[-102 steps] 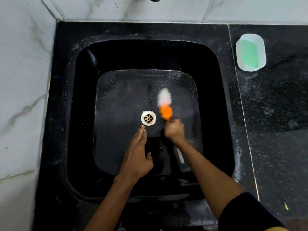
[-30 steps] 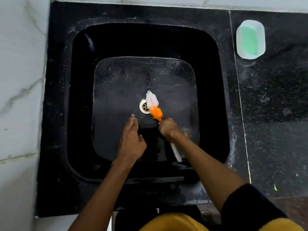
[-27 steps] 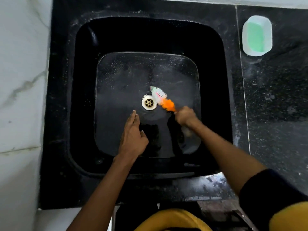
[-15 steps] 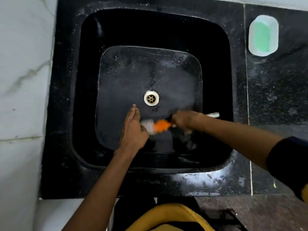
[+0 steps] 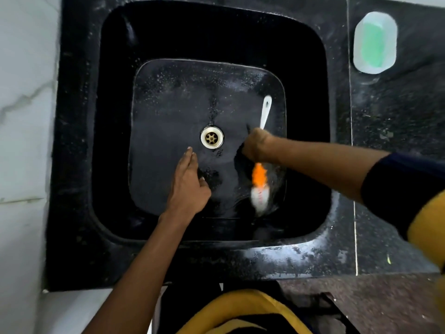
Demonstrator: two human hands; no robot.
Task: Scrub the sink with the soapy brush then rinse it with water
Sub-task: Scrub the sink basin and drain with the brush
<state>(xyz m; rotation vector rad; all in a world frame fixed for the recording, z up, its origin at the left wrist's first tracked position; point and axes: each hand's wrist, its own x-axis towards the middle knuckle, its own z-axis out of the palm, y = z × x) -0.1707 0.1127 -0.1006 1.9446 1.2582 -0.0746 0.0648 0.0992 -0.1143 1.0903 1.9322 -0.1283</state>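
Right fingers: wrapped tight round the brush (image 5: pixel 259 179) handle, fist of the right hand (image 5: pixel 257 147) knuckles-up, just right of the drain (image 5: pixel 212 137).
Left fingers: stretched flat and close together, holding nothing; left hand (image 5: pixel 189 186) pressed or hovering on the floor, contact not clear, tips near the drain's near-left side.
Brush: white tail pointing far, orange neck and pale bristles pointing near; head at the near-right of the floor, smeared by motion.
Sink (image 5: pixel 72 165): black, square, floor speckled with suds; drain at centre.
Step in hand: scrubbing, judged from the blurred head and soapy film; rinse not yet begun.
Next move: likely carrying the strokes on to unscrubbed parts, perhaps the walls and corners, keeping bristles pressed down, then water.
Beyond the sink: soap dish (image 5: pixel 375 43) with a green bar, far right on the counter (image 5: pixel 397 112), well apart from both hands.
Hidden: mid handle inside the fist; no tap in frame, so water source unknown.
Hard to tell: bristle contact with the floor; which areas are scrubbed already; far wall lost in shadow.
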